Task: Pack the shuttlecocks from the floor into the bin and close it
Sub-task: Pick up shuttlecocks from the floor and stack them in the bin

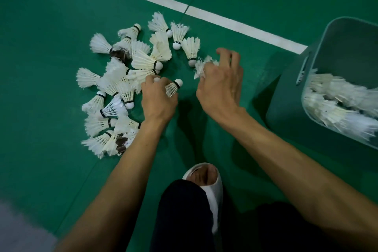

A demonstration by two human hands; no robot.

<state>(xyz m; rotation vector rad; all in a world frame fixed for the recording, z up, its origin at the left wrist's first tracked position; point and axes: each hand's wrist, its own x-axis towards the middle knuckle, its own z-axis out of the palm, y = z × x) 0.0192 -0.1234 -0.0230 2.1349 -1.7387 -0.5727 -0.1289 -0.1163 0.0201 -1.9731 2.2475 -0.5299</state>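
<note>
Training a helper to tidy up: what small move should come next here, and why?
Probably swing the right hand to the bin and drop its shuttlecock in: it grips one, the open bin stands just to its right, and the left hand grips another.

Dim even light, soft shadows, blurred edges, wide-angle bending

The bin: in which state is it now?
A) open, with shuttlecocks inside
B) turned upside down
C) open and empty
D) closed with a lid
A: the bin stands open at the right, and white shuttlecocks lie inside it.
</note>
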